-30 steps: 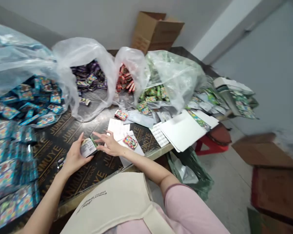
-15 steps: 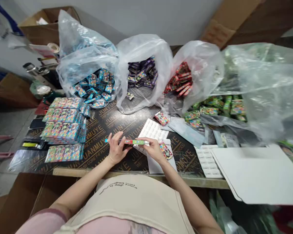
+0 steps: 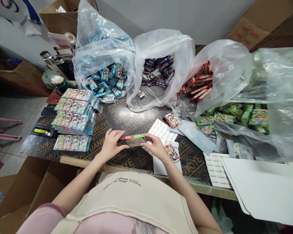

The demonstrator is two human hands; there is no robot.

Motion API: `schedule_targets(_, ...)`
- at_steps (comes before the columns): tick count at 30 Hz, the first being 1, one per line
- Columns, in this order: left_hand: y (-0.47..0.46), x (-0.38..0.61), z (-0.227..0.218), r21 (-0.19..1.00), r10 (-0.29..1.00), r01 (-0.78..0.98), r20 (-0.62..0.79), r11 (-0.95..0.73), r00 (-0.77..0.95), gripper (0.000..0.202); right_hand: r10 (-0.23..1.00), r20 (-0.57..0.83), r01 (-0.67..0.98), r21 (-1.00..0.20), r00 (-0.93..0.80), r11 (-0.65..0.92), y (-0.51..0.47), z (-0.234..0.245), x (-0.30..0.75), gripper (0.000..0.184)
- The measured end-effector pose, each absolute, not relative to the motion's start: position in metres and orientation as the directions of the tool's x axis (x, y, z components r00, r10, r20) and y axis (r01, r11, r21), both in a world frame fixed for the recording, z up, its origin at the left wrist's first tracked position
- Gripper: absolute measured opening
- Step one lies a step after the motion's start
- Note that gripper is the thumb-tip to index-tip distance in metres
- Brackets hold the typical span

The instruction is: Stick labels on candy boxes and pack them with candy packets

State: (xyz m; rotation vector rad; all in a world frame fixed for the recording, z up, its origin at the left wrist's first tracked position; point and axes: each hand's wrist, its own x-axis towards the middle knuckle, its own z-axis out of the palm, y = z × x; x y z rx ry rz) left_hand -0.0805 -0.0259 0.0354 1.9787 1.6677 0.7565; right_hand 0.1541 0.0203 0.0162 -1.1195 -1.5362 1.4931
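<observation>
Between my hands, above the table, is a flat row of small colourful packs (image 3: pixel 133 141), tilted with a greyish side towards me. My left hand (image 3: pixel 112 144) grips its left end, fingers on top and thumb below. The right end is pinched by my right hand (image 3: pixel 155 147). A red pack (image 3: pixel 171 153) lies by my right wrist on a white sheet (image 3: pixel 159 165). Another red pack (image 3: pixel 172 120) rests beyond, near a sheet of printed stickers (image 3: pixel 158 130). Left of my left hand stand stacks of wrapped pack rows (image 3: pixel 70 122).
Along the back stand plastic bags of blue packs (image 3: pixel 104 79), purple packs (image 3: pixel 158 71), red packs (image 3: pixel 200 79) and green packs (image 3: pixel 234 113). White boards (image 3: pixel 263 188) overhang the front edge at right. Bottles (image 3: pixel 57 81) stand back left; an open carton (image 3: pixel 26 191) sits below.
The row of packs has been tipped, so its broad greyish side now shows below the narrow coloured edge. My left hand has shifted its grip at the left end. The view has swung left.
</observation>
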Motion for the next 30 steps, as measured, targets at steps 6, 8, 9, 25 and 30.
schedule_targets(6, -0.015, -0.055, 0.036, 0.964, 0.964, 0.003, -0.264, 0.264, -0.02, 0.036, 0.976, -0.149, -0.159, -0.972, -0.157, -0.174, 0.037, 0.035, 0.131, 0.049)
schedule_targets(8, -0.013, -0.048, 0.028, 0.926, 0.945, -0.226, -0.321, 0.302, -0.053, 0.044, 0.957, -0.272, -0.269, -0.919, -0.102, -0.29, 0.039, 0.031, 0.125, 0.051)
schedule_targets(9, -0.013, -0.044, 0.023, 0.901, 0.938, -0.301, -0.343, 0.312, -0.056, 0.047, 0.938, -0.327, -0.293, -0.891, -0.116, -0.347, 0.038, 0.027, 0.122, 0.051)
schedule_targets(25, 0.013, -0.042, 0.05, 0.93, 0.938, -0.235, -0.32, 0.284, -0.134, 0.016, 0.987, -0.158, -0.158, -0.975, -0.017, -0.158, 0.026, 0.021, 0.125, 0.018)
schedule_targets(30, 0.018, -0.05, 0.058, 0.983, 0.998, 0.177, -0.048, 0.041, 0.037, 0.011, 0.987, 0.03, 0.055, -0.998, -0.16, 0.039, 0.022, 0.026, 0.147, 0.017)
